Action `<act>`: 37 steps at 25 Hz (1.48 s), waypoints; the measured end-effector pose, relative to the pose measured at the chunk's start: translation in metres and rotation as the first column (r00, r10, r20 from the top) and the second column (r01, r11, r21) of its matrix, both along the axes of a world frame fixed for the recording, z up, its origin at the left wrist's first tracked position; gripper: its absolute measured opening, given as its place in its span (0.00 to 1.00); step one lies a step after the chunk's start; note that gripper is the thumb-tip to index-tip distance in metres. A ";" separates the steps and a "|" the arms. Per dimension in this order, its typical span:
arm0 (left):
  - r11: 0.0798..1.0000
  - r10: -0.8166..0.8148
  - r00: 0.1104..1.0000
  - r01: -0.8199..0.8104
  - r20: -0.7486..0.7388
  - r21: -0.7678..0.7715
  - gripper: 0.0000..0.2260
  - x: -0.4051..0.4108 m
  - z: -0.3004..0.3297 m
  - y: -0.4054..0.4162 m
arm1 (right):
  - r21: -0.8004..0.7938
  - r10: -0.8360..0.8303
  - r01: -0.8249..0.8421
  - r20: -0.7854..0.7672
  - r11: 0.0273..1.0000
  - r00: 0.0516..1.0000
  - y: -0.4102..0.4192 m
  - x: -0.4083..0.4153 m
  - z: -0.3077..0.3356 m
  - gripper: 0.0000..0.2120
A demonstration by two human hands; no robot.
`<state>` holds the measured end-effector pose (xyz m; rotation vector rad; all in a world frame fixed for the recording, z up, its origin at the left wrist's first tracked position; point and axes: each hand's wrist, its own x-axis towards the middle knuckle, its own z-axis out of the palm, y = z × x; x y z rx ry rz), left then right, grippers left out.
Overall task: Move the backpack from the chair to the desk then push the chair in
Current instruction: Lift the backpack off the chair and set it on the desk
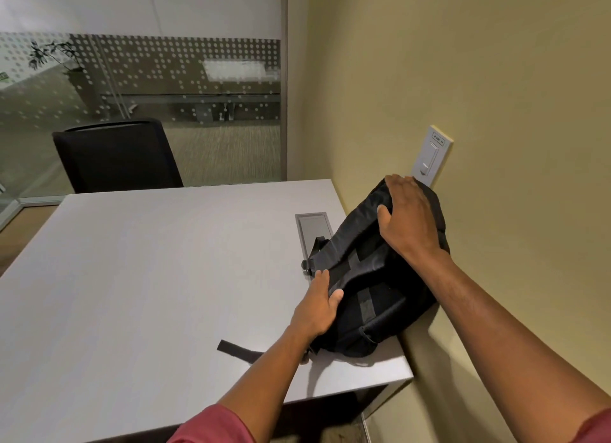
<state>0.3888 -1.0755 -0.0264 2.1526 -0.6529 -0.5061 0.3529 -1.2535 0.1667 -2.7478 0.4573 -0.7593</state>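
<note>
A black backpack (370, 277) lies on the right side of the grey desk (148, 277), leaning against the yellow wall. My right hand (408, 217) rests on its upper end, fingers curled over the fabric. My left hand (319, 302) holds its lower left edge, thumb on top. One loose strap (238, 350) trails across the desk towards me. A black chair (115, 156) stands at the far side of the desk. The chair the backpack came from is out of view.
A grey cable hatch (312, 227) is set into the desk just left of the backpack. A white wall switch plate (431, 154) sits right above the backpack. A glass partition with dotted film (142, 78) closes the far side.
</note>
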 end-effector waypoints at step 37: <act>0.796 0.589 0.795 -0.601 0.145 0.067 0.28 -0.346 0.018 0.352 | 0.355 0.370 -0.282 -0.212 0.891 0.905 0.323 -0.307 -0.132 0.29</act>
